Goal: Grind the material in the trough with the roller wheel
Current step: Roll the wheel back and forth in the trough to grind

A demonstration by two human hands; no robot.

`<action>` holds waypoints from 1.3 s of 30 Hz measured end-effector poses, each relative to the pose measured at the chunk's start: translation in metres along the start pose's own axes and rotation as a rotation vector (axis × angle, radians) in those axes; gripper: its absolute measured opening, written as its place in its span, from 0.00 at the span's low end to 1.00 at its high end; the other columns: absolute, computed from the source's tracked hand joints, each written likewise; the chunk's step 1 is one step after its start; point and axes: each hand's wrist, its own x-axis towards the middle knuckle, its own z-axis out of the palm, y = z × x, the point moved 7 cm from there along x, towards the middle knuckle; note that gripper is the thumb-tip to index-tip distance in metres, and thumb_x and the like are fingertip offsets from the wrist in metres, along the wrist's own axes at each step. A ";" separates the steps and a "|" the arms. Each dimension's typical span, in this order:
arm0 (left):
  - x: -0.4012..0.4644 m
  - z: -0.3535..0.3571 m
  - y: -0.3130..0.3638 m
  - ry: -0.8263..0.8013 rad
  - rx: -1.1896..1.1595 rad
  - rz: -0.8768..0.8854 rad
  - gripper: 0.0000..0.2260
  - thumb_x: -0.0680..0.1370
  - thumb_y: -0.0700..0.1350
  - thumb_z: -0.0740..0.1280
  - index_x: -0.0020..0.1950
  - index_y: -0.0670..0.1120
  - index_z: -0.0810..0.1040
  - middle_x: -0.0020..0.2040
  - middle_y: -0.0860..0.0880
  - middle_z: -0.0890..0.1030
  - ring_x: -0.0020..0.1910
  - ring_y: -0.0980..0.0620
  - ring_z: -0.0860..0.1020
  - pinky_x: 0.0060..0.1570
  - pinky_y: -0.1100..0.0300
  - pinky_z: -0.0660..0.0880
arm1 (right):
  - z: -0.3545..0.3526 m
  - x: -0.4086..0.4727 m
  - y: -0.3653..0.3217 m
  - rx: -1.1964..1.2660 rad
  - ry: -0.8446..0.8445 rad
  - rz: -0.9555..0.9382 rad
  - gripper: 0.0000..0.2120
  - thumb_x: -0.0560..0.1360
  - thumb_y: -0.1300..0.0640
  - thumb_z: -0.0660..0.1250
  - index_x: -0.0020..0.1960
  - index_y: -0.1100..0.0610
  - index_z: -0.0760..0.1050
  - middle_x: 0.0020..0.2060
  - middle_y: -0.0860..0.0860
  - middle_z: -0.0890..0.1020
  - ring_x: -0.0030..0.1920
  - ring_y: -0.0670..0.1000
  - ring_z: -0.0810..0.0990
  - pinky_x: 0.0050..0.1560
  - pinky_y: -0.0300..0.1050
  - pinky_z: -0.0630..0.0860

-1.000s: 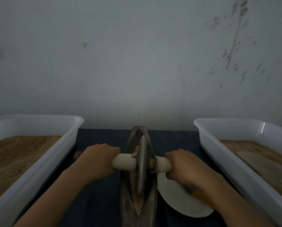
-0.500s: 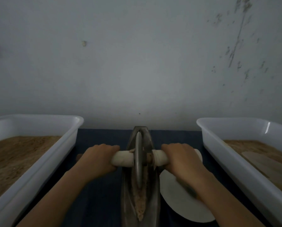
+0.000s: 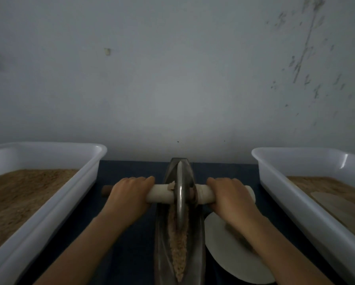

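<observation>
Hands: left (image 3: pixel 129 199), right (image 3: pixel 231 197) grip roller wheel (image 3: pixel 180 194) axle | wheel upright in trough (image 3: pixel 179 249) | writing: unreadable

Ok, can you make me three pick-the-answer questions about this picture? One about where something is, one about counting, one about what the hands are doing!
1. Where is the roller wheel?
A. in the metal trough
B. in a tub
C. on the white disc

2. How many white tubs hold brown powder?
A. one
B. two
C. three

3. What are the hands doing?
A. resting flat
B. pointing
C. gripping the handle

Answers: 1 A, the wheel stands in the trough's groove. 2 B, the left tub and the right tub. 3 C, left hand and right hand wrap the handle.
</observation>
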 end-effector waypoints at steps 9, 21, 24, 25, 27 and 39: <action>-0.019 -0.007 0.007 -0.420 -0.018 0.107 0.14 0.72 0.52 0.68 0.56 0.55 0.74 0.53 0.56 0.79 0.52 0.57 0.77 0.52 0.62 0.73 | -0.007 -0.034 -0.009 0.120 -0.452 -0.062 0.06 0.67 0.54 0.68 0.38 0.50 0.71 0.34 0.45 0.74 0.33 0.44 0.73 0.28 0.37 0.65; 0.003 0.006 -0.004 -0.032 -0.040 -0.037 0.12 0.74 0.53 0.66 0.54 0.54 0.68 0.55 0.55 0.76 0.54 0.55 0.75 0.47 0.63 0.66 | 0.003 0.004 -0.001 0.005 0.034 -0.036 0.11 0.73 0.49 0.66 0.52 0.50 0.70 0.52 0.46 0.78 0.52 0.49 0.76 0.46 0.42 0.60; 0.004 0.006 -0.001 0.111 0.015 -0.038 0.14 0.74 0.53 0.67 0.56 0.54 0.68 0.54 0.56 0.76 0.53 0.57 0.74 0.52 0.63 0.65 | 0.006 0.004 0.005 0.049 0.158 0.026 0.12 0.72 0.47 0.67 0.52 0.48 0.68 0.52 0.45 0.76 0.52 0.48 0.73 0.51 0.43 0.61; 0.005 0.006 0.000 0.128 0.022 -0.036 0.14 0.73 0.53 0.67 0.56 0.54 0.68 0.54 0.56 0.75 0.52 0.56 0.73 0.51 0.63 0.64 | 0.007 0.003 0.006 0.054 0.165 0.035 0.12 0.72 0.47 0.67 0.52 0.48 0.68 0.52 0.45 0.76 0.52 0.48 0.73 0.52 0.43 0.61; 0.006 0.004 0.001 0.117 0.010 -0.010 0.15 0.74 0.54 0.66 0.57 0.54 0.68 0.54 0.56 0.75 0.52 0.56 0.73 0.51 0.63 0.64 | 0.005 0.001 0.005 0.041 0.160 0.040 0.11 0.72 0.48 0.66 0.51 0.48 0.68 0.51 0.45 0.76 0.52 0.48 0.73 0.48 0.44 0.60; -0.022 -0.013 0.013 -0.303 -0.023 0.195 0.16 0.70 0.58 0.66 0.56 0.58 0.72 0.50 0.57 0.79 0.49 0.58 0.77 0.44 0.64 0.68 | -0.019 -0.028 -0.022 -0.027 -0.282 -0.119 0.07 0.69 0.49 0.67 0.39 0.48 0.70 0.36 0.45 0.74 0.38 0.48 0.73 0.28 0.38 0.59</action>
